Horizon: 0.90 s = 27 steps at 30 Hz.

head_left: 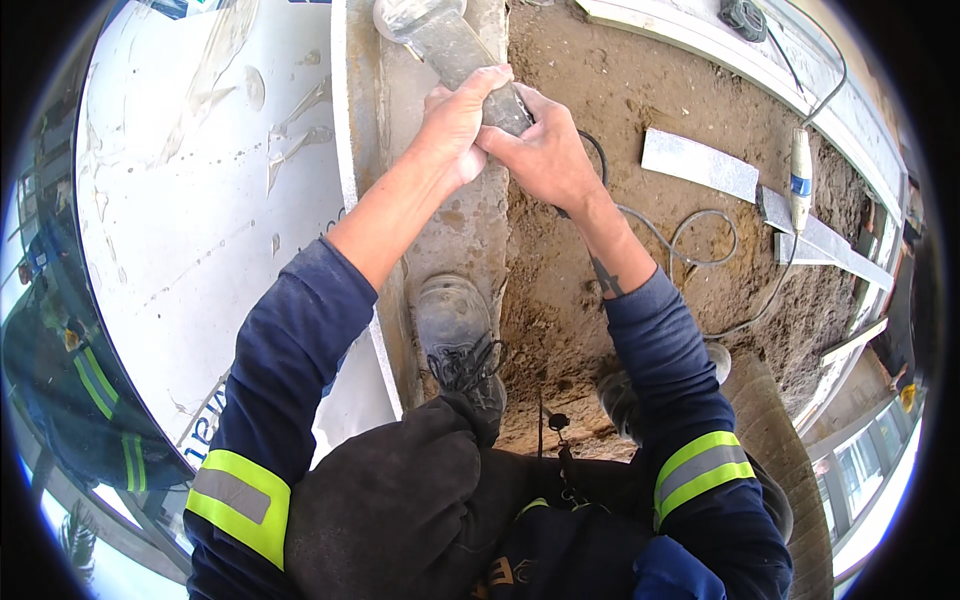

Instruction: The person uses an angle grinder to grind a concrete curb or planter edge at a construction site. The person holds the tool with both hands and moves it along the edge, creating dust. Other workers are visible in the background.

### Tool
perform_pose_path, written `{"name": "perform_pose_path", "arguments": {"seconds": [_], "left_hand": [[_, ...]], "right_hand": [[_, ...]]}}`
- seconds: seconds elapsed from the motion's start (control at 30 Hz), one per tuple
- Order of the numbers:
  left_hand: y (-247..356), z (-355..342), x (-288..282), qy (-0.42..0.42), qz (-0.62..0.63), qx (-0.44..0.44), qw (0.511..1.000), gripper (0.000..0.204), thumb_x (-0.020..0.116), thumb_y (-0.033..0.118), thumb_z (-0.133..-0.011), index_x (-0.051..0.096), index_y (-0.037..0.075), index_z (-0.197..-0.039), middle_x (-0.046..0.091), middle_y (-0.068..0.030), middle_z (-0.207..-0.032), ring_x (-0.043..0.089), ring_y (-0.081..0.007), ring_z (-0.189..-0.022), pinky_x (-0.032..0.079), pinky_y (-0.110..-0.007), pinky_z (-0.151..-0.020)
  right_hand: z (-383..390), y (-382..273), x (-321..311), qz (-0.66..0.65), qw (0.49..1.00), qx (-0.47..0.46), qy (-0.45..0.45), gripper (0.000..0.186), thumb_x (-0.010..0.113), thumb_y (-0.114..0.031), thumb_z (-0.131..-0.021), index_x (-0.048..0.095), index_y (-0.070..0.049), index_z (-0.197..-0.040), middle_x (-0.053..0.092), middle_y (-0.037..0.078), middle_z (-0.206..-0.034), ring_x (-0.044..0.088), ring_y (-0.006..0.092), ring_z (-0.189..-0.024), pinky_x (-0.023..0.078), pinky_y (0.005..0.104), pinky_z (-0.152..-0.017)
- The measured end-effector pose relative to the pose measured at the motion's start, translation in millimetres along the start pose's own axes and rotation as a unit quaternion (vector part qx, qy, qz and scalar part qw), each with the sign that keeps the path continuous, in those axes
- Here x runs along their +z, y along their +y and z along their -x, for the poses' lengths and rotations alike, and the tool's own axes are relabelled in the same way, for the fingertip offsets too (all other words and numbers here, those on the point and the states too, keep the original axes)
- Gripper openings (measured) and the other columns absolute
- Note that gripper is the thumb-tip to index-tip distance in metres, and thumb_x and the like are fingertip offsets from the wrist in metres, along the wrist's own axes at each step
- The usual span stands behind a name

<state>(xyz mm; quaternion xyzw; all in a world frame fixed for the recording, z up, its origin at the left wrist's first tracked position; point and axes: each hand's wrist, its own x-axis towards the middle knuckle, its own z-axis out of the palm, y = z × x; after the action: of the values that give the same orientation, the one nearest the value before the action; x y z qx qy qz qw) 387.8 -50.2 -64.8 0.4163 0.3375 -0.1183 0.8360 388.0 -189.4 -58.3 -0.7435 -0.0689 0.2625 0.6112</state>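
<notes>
Grey with dust, clamped in left hand (458, 122) and right hand (550, 152) together at upper centre of the frame: power tool (455, 52), slanting over a concrete ledge (452, 222), contact hard to tell; long axis from upper left to lower right, round head (408, 14) past the left hand, the nearer of the two

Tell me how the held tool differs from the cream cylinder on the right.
The tool is grey; the cylinder is cream with a blue band. The left hand and right hand grip the tool, while the cylinder lies near the metal strips, unheld. Both are elongated.
</notes>
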Motion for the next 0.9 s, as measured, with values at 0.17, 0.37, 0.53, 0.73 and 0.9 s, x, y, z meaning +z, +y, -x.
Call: {"name": "perform_pose_path", "arguments": {"seconds": [0.17,0.37,0.53,0.73,0.9], "left_hand": [[0.6,-0.3,-0.9,-0.013,-0.002,0.004,1.000,0.023,0.075,0.019,-0.094,0.066,0.005,-0.109,0.067,-0.0084,-0.104,0.070,-0.0226,-0.094,0.065,-0.044,-0.082],[2.4,0.4,1.1,-0.007,0.027,0.006,1.000,0.031,0.078,0.013,-0.090,0.063,-0.001,-0.113,0.068,-0.0101,-0.104,0.070,-0.0212,-0.091,0.061,-0.040,-0.080],[6.3,-0.3,2.8,-0.001,0.024,0.003,1.000,0.031,0.078,0.012,-0.090,0.062,-0.001,-0.113,0.068,-0.0105,-0.104,0.069,-0.0213,-0.090,0.061,-0.040,-0.079],[9.0,-1.0,4.5,0.013,0.024,0.022,0.999,0.035,0.079,0.012,-0.089,0.061,-0.003,-0.115,0.068,-0.0111,-0.104,0.069,-0.0222,-0.089,0.060,-0.041,-0.079],[8.8,-8.3,0.3,0.005,0.019,0.020,1.000,0.030,0.078,0.018,-0.091,0.063,0.002,-0.112,0.067,-0.0085,-0.106,0.069,-0.0213,-0.095,0.063,-0.041,-0.084]], "right_hand": [[-1.3,2.4,-0.8,0.014,1.000,0.004,0.002,0.051,0.076,-0.026,-0.087,0.063,0.008,-0.124,0.072,0.006,-0.089,0.062,0.0082,-0.075,0.052,0.0266,-0.068],[-3.6,6.0,1.3,-0.007,1.000,0.010,0.003,0.050,0.076,-0.024,-0.087,0.063,0.008,-0.123,0.072,0.006,-0.090,0.061,0.0083,-0.075,0.052,0.0265,-0.068],[-7.5,6.8,0.9,0.000,1.000,0.010,0.001,0.048,0.076,-0.024,-0.087,0.064,0.008,-0.122,0.071,0.004,-0.089,0.060,0.0077,-0.074,0.051,0.0261,-0.066],[-11.9,3.5,2.5,-0.014,1.000,0.003,0.002,0.042,0.075,-0.020,-0.088,0.065,0.007,-0.118,0.071,0.004,-0.090,0.060,0.0074,-0.076,0.051,0.0261,-0.067],[-14.5,-5.6,7.3,-0.058,0.998,-0.003,0.011,0.043,0.074,-0.018,-0.087,0.064,0.008,-0.120,0.071,0.004,-0.087,0.061,0.0068,-0.073,0.051,0.0254,-0.065]]}}
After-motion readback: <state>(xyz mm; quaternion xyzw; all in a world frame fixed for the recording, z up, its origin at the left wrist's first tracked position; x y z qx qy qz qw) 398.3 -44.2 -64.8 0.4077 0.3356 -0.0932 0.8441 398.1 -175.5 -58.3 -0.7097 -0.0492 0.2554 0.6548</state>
